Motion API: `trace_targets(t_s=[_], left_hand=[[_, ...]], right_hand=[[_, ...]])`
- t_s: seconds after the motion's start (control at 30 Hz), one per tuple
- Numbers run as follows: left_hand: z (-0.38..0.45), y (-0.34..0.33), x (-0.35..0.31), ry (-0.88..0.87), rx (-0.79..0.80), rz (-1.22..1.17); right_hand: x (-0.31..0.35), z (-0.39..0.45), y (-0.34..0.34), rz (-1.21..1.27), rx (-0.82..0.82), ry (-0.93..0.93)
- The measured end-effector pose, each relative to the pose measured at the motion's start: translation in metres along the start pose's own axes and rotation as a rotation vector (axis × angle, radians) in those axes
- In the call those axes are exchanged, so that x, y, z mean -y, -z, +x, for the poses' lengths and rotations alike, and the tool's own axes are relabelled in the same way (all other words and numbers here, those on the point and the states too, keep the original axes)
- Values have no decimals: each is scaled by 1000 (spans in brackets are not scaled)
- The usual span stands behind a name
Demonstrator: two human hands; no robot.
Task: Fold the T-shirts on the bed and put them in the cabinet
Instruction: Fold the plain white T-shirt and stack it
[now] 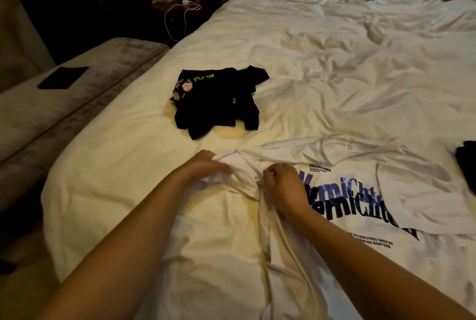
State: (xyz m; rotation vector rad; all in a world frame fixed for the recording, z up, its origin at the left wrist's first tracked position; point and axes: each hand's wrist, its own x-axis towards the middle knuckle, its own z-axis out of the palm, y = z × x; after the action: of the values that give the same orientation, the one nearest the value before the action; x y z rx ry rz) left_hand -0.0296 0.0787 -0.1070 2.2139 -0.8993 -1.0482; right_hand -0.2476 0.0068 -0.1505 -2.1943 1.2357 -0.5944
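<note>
On the bed (309, 67), a black T-shirt (219, 100) is lying folded up and to the left of my hands. My left hand (206, 165) is gripping a bunched sleeve of the white printed T-shirt (386, 191), fingers curled around the cloth. Just beside it, my right hand (283, 188) is pinching the same shirt's near edge, and the shirt is spreading out flat to the right across the white duvet.

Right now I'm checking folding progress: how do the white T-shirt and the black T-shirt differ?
The white T-shirt lies spread out, print up, near the person; the black T-shirt sits bunched, farther up. Both hands grip the white one's sleeve; nothing touches the black one. Both lie on the bed.
</note>
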Motion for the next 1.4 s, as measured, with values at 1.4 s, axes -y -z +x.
trace_targets(t_s=[1.4], left_hand=[[25, 2, 24, -97, -579, -569]], right_hand=[[98, -4, -60, -307, 122, 366]])
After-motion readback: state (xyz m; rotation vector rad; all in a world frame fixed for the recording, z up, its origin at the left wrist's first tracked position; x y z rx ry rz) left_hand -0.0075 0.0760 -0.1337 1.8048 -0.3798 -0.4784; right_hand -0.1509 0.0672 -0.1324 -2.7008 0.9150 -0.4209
